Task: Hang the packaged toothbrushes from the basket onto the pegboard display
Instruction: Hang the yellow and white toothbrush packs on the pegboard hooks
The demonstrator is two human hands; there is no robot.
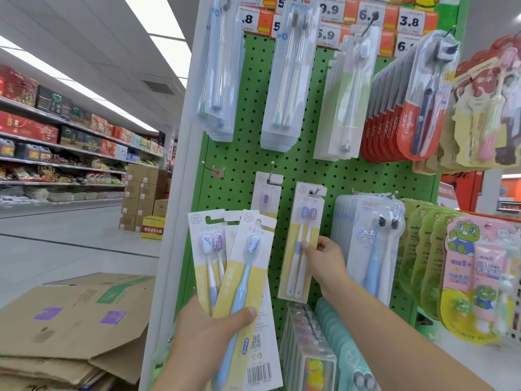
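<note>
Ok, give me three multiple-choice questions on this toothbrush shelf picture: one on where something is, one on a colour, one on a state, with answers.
1. Where is the two-brush pack that the right hand touches?
A. in a basket
B. on a pegboard hook
C. on the floor

2. What colour is the pegboard?
A. green
B. blue
C. white

3. What is the left hand doing?
A. hanging open and idle
B. pressing flat on the cardboard
C. gripping a fan of packs

Answers:
1 B, the pack's top slot sits over a hook while fingers pinch its middle.
2 A, the perforated board behind the goods is bright green.
3 C, thumb and fingers clamp several packs by their lower ends.
</note>
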